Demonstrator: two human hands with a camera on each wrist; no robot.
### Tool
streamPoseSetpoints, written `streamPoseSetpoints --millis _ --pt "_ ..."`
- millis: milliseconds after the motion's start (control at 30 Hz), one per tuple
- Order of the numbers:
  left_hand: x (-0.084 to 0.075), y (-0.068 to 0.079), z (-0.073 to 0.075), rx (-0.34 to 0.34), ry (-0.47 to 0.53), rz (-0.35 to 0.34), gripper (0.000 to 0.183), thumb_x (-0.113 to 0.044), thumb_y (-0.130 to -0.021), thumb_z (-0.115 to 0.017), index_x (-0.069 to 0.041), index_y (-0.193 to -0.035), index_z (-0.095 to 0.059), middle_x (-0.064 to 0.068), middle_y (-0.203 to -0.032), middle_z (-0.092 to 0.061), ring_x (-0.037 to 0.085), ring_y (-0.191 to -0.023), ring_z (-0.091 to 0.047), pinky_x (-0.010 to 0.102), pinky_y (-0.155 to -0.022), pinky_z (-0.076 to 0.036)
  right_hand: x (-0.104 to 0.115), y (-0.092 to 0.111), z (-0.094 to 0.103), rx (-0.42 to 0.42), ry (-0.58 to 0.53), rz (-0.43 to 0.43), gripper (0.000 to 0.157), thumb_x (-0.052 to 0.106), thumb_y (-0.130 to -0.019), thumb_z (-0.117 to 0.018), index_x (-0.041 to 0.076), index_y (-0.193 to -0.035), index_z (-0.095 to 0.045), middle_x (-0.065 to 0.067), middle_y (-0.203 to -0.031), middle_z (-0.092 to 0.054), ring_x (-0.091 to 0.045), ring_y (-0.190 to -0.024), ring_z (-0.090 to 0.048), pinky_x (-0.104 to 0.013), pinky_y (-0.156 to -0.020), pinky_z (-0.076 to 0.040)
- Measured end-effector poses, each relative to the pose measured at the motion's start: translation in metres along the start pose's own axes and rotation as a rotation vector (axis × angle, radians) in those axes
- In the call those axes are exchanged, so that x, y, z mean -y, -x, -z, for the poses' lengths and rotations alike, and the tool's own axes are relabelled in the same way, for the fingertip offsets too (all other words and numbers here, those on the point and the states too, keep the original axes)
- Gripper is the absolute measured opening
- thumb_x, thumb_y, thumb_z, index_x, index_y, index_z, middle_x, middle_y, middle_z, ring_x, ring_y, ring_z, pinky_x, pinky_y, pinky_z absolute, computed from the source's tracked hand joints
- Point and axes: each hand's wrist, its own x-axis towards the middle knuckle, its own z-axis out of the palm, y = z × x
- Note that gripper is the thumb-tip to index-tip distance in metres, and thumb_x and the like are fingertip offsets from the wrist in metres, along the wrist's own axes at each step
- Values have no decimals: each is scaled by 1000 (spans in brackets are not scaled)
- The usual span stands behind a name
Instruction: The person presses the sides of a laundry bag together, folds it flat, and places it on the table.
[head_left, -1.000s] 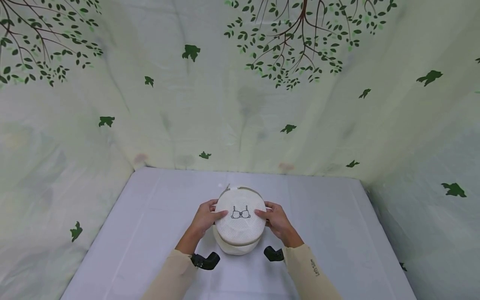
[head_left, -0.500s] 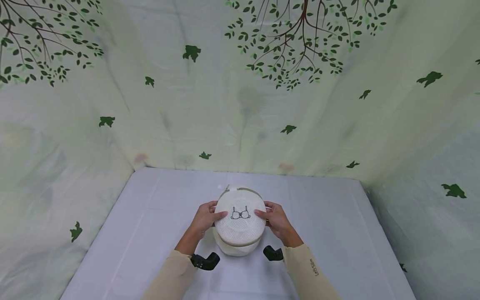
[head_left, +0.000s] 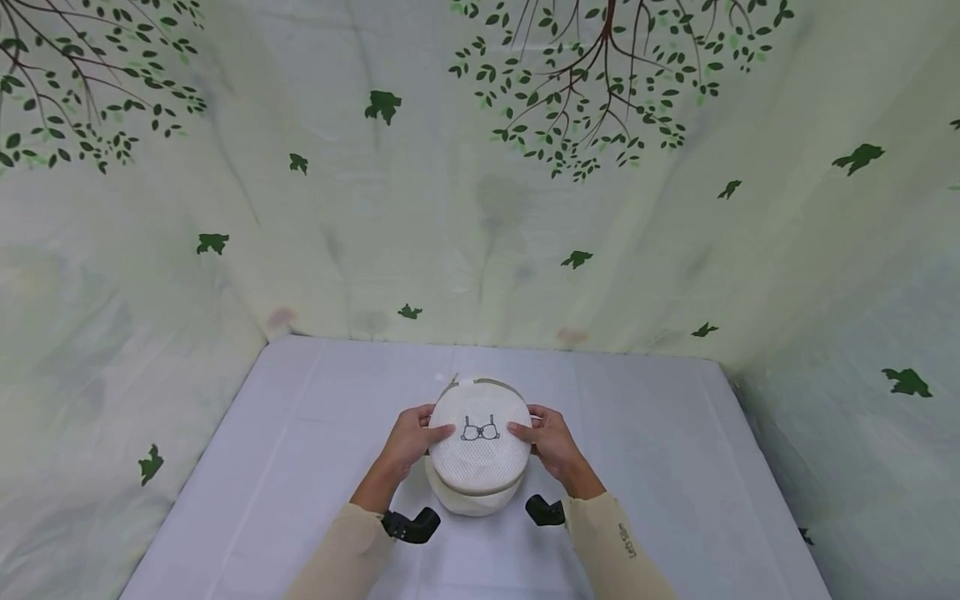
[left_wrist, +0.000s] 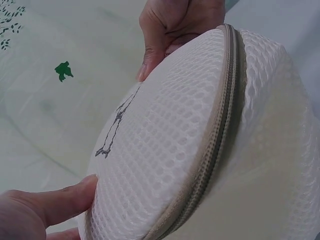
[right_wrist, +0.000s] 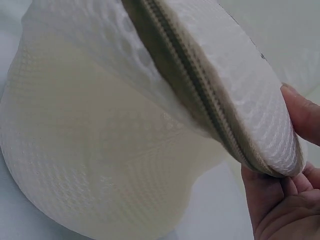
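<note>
A white mesh bra wash bag (head_left: 480, 462), round, with a bra outline printed on its top, is held between both hands. My left hand (head_left: 411, 435) grips its left edge, thumb on the top face and fingers at the side. On the opposite edge my right hand (head_left: 551, 437) grips in the same way. A beige zipper (left_wrist: 225, 115) runs round the rim and looks closed along the part in the left wrist view. Below the zipper, the soft mesh body (right_wrist: 95, 135) bulges down toward the table. Most of the fingers are hidden behind the bag.
The bag is over a table with a white cover (head_left: 315, 400). Pale curtains printed with branches and green leaves (head_left: 577, 258) surround the table at the back and sides. A black wrist camera (head_left: 411, 526) sits on the left wrist, another (head_left: 545, 510) on the right.
Very little differs. The bag and both hands have shifted slightly downward in the head view, with the same grip kept throughout.
</note>
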Motion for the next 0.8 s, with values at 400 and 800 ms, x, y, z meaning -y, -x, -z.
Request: streamPoseSetpoints --millis 400,800 --pt "3 1 -1 -27 -30 -16 53 -20 -79 -70 -1 -124 -51 9 -94 -67 12 -69 -62 26 -60 -50 -5 -2 -2 -3 -15 1 55 14 -71 -76 -3 -117 -51 -14 -93 -67 -21 -75 -67 -32 -62 -54" --pt "6 -1 -3 -71 -131 -55 58 -18 -78 -71 -5 -130 -48 12 -98 -59 17 -78 -58 28 -67 -49 -5 0 -5 -29 61 -6 57 14 -73 -75 -1 -121 -50 -14 -93 -67 -21 -74 -67 -33 -64 -54"
